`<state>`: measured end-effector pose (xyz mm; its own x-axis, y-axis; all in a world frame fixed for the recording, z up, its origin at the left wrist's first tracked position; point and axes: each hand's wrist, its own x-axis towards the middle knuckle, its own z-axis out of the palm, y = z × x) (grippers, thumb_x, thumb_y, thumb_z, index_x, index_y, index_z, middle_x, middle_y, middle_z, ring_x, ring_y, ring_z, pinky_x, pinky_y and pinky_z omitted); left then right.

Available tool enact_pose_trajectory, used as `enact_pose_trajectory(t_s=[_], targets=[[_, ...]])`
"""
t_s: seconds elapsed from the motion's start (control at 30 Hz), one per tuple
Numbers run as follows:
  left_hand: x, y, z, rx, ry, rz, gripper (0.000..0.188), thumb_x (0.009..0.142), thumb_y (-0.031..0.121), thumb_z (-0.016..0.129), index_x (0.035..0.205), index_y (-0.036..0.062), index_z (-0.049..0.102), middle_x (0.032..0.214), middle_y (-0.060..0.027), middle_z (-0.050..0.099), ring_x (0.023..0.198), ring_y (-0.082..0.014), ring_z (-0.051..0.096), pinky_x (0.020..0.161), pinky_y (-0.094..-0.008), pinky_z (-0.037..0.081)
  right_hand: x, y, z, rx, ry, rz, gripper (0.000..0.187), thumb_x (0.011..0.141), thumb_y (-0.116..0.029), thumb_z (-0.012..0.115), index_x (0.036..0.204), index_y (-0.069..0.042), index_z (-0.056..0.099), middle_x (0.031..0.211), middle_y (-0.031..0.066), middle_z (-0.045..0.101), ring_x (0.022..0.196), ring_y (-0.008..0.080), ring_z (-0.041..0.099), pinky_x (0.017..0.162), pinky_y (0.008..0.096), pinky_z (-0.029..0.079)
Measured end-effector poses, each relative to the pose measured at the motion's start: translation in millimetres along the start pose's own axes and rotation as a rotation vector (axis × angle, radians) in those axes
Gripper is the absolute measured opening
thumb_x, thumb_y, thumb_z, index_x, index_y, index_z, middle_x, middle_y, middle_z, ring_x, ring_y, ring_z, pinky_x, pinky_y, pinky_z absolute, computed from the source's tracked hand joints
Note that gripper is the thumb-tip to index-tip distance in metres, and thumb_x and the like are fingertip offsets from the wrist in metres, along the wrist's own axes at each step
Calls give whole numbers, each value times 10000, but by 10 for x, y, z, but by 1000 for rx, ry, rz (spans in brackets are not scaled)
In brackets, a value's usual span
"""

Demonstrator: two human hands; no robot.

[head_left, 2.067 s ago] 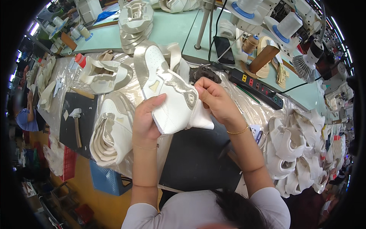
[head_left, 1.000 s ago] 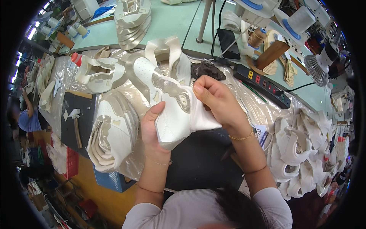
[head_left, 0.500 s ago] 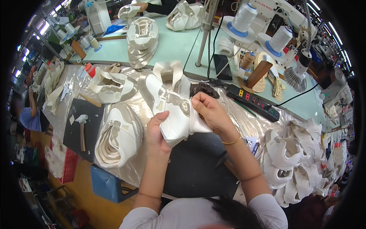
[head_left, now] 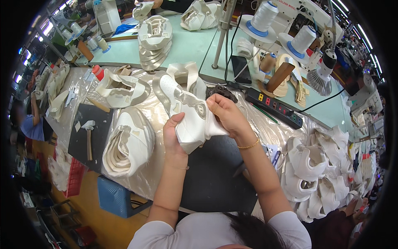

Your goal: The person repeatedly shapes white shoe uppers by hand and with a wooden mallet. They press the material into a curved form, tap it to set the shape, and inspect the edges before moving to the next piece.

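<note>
A white and silver-grey shoe upper (head_left: 191, 120) is held up between my two hands above the work table. My left hand (head_left: 173, 132) grips its lower left side, thumb on the outer face and the fingers mostly behind. With thumb and fingers pinched together, my right hand (head_left: 226, 114) holds the white lining at the upper's right edge. Another grey-white upper (head_left: 185, 71) lies just beyond it. To the left, a nested stack of uppers (head_left: 129, 145) stands on the plastic sheet, with one more upper (head_left: 123, 89) lying behind that stack.
A hammer (head_left: 89, 137) rests on a black board (head_left: 78, 146) at the left. Beyond my right hand are a power strip (head_left: 273, 106), a phone (head_left: 241, 69) and white thread cones (head_left: 265, 18). White uppers (head_left: 309, 162) pile up at the right. A blue stool (head_left: 114, 198) stands below left.
The upper has tilted slightly and both hands have shifted a little with it, keeping their hold. The whole view has moved slightly.
</note>
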<state>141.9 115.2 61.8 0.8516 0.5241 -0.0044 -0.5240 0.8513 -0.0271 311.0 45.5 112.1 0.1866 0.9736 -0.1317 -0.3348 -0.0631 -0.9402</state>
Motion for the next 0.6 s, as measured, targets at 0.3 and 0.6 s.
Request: enact_pose_trajectory(t_s=[0.3, 0.6], targets=[[35, -58, 194, 219, 218, 171, 440, 942, 204, 486, 1294, -58, 510, 1206, -197, 647, 1057, -324, 666, 958, -456, 534, -8, -38, 22, -127, 25, -44, 196, 1036, -254, 553, 979, -68, 573, 831, -41, 590, 706, 24, 511, 632, 210, 447], [-496, -232, 323, 1170, 30, 222, 923, 818, 446, 790, 1471, -12, 325, 1406, -130, 492, 1302, -240, 478, 1093, -371, 391, -448, -393, -303, -695, -216, -17, 376, 844, -389, 790, 931, -41, 676, 812, -14, 653, 771, 58, 544, 680, 253, 438]])
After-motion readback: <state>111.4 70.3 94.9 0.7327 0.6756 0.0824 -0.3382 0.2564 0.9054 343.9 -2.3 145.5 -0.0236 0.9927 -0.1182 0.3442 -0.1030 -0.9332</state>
